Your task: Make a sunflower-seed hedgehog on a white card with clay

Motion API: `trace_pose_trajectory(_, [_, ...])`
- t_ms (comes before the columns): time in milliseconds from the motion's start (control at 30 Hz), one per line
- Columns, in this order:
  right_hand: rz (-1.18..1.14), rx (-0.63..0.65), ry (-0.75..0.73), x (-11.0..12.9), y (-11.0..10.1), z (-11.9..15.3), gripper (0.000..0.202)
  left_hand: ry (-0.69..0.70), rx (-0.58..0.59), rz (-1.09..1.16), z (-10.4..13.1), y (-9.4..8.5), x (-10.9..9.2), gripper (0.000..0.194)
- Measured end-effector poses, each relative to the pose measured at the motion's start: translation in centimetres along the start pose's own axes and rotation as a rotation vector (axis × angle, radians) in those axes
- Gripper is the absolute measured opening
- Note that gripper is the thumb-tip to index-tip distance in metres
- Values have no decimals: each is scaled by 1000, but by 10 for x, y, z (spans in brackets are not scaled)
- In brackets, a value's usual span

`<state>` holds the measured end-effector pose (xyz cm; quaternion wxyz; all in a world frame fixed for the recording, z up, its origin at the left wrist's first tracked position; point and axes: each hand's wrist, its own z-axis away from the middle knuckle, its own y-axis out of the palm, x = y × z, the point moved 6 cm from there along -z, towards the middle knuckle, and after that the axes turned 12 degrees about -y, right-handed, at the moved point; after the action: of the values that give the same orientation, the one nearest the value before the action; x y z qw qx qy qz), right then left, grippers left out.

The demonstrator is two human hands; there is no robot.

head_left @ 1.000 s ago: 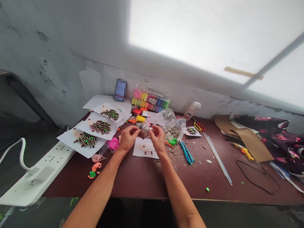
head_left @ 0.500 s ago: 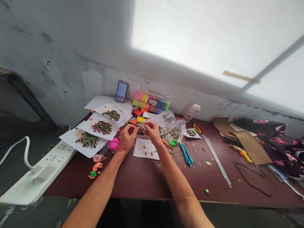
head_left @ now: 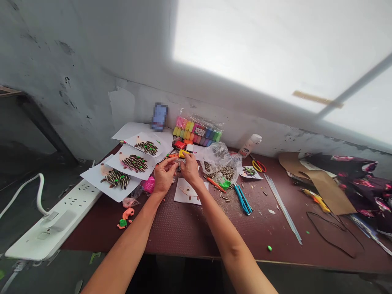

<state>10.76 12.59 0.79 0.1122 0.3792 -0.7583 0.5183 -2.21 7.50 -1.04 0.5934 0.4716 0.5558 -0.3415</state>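
Observation:
My left hand [head_left: 164, 176] is raised above the table, thumb and fingertips pinched together. Close beside it, my right hand [head_left: 190, 169] is closed too, its fingertips pointing toward the left ones. Whatever lies between the fingertips is too small and blurred to make out. Just below the hands lies a white card [head_left: 181, 197] with a hedgehog outline and small brown feet, partly covered by my right wrist. To the left are several sheets bearing finished-looking hedgehogs [head_left: 134, 162] with seed spines and green dots. A plastic bag of striped sunflower seeds [head_left: 226, 172] sits right of my right hand.
A pack of coloured clay [head_left: 199, 131] leans on the wall near a phone [head_left: 159, 116]. Rightward are a blue utility knife [head_left: 243, 200], scissors [head_left: 259, 164], glue sticks [head_left: 283, 208], a glue gun [head_left: 318, 200] and a bottle [head_left: 249, 145]. A power strip [head_left: 58, 216] borders the left.
My right hand has shifted left, closer to my left hand, and its fingers have turned downward. The camera view has moved slightly. My left hand stays pinched.

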Motion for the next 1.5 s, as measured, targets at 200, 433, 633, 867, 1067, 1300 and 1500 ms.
trace_pose_trajectory(200, [-145, -44, -4, -12, -31, 32, 30, -209, 136, 149, 4, 12, 1, 36])
trace_pose_trajectory(433, [-367, -171, 6, -14, -45, 63, 23, -382, 282, 186, 11, 21, 3, 51])
trace_pose_trajectory(633, [-556, -155, -1, 1, -35, 67, 33, -374, 395, 103, 16, 30, 2, 54])
trace_pose_trajectory(867, [-606, -126, 52, -5, -32, 67, 35, -462, 575, 110, 20, 35, 9, 58])
trace_pose_trajectory(1067, [-435, -219, -31, -3, -42, 68, 28, -554, 690, 182, 20, 35, 16, 64])
trace_pose_trajectory(1300, [-368, -232, -35, -7, -50, 67, 28, -540, 703, 226, 18, 32, 15, 65])
trace_pose_trajectory(1500, [-310, -248, -46, -2, -53, 65, 29, -559, 725, 203, 22, 36, 17, 65])
